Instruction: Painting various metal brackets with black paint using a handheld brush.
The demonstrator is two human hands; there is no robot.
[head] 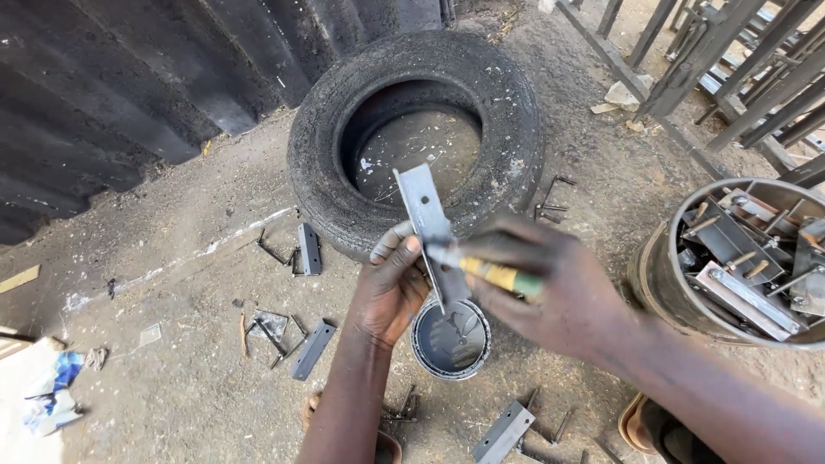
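The left hand grips the flat metal bracket by its lower part — long axis near-upright, tilted left, above the paint tin. The right hand clasps a yellow-handled brush (tip touching the bracket), crossing it from the right.

The way ahead is blocked by the tyre, the right by the bucket. Bare ground is left open leftward, strewn with brackets.

metal workshop; steel frames; tyre
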